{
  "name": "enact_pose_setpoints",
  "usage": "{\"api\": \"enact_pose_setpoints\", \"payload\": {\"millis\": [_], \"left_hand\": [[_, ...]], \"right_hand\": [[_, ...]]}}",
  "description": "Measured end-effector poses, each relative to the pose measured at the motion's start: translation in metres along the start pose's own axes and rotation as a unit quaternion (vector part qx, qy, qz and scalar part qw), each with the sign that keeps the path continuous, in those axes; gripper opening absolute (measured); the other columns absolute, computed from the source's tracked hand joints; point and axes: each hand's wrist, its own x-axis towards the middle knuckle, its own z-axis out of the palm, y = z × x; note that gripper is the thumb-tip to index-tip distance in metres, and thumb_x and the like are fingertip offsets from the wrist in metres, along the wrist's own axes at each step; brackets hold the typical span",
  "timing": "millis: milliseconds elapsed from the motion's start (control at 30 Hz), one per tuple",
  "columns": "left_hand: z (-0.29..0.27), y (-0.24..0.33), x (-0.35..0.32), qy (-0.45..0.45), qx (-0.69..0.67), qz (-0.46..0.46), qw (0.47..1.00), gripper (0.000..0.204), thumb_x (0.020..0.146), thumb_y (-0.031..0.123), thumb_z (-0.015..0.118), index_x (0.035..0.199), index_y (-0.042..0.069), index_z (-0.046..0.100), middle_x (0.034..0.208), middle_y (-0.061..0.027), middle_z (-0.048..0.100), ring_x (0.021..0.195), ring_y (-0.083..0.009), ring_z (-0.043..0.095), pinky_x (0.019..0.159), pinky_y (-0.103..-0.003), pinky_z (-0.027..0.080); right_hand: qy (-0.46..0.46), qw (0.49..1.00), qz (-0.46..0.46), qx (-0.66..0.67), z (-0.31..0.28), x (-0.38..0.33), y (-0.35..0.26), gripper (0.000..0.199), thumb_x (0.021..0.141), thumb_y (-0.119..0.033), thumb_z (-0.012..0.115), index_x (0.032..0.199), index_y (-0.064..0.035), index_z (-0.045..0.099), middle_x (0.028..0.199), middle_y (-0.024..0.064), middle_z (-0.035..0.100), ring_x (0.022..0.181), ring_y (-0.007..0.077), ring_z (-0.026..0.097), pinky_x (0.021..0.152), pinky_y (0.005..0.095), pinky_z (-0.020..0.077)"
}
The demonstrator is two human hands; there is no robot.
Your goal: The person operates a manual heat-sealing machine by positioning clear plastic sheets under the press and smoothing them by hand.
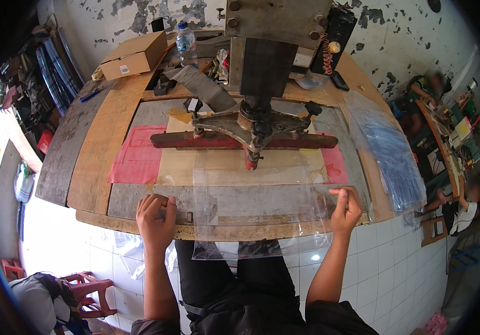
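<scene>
A clear plastic sheet (251,206) lies on the workbench and hangs over its front edge toward my lap. My right hand (346,209) pinches the sheet's right edge between thumb and fingers. My left hand (155,219) rests with curled fingers on the bench's front edge, just left of the sheet; I cannot tell whether it touches the plastic. Behind the sheet, a red press bar (195,140) on a metal machine head (254,120) sits above a tan board (178,167) and a pink sheet (134,156).
A stack of clear plastic bags (390,151) lies at the bench's right. A cardboard box (134,56) and a water bottle (186,42) stand at the back. A red stool (92,290) is lower left. Other people sit at tables on the right.
</scene>
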Motion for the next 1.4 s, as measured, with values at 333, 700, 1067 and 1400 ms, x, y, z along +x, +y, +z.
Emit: {"api": "enact_pose_setpoints", "payload": {"millis": [333,700,1067,1400], "left_hand": [[0.0002,0.0013,0.0006,-0.001,0.004,-0.006,1.000,0.024,0.092,0.008,0.076,0.076,0.002,0.060,0.079,-0.0085,0.066,0.075,-0.0300,0.060,0.077,-0.041,0.046],[0.0012,-0.0009,-0.0003,-0.004,-0.001,-0.007,1.000,0.023,0.092,0.007,0.077,0.076,0.002,0.060,0.079,-0.0080,0.066,0.076,-0.0296,0.061,0.077,-0.041,0.046],[0.0010,-0.0016,-0.0001,0.001,-0.004,0.000,1.000,0.024,0.091,0.007,0.077,0.076,0.003,0.060,0.079,-0.0071,0.066,0.075,-0.0284,0.061,0.076,-0.041,0.046],[-0.0001,-0.0005,0.0005,0.000,-0.002,0.002,1.000,0.023,0.091,0.006,0.077,0.075,0.003,0.060,0.079,-0.0074,0.066,0.074,-0.0284,0.060,0.076,-0.041,0.045]], "right_hand": [[0.000,1.000,0.014,0.008,-0.0001,0.0004,-0.0020,0.037,0.110,-0.018,0.054,0.085,0.0030,0.072,0.085,0.0123,0.072,0.078,0.0267,0.069,0.072,0.0369,0.0509],[0.000,1.000,0.017,0.022,0.0014,-0.0003,-0.0011,0.037,0.110,-0.017,0.054,0.085,0.0032,0.072,0.085,0.0119,0.072,0.079,0.0259,0.069,0.072,0.0361,0.0504],[0.005,1.000,0.018,0.025,0.0006,-0.0005,0.0003,0.030,0.108,-0.013,0.057,0.086,0.0017,0.073,0.084,0.0106,0.072,0.075,0.0243,0.068,0.066,0.0352,0.0485],[0.005,1.000,0.011,0.024,0.0011,-0.0001,0.0009,0.033,0.109,-0.015,0.056,0.086,0.0022,0.072,0.083,0.0111,0.072,0.074,0.0250,0.068,0.066,0.0357,0.0487]]}}
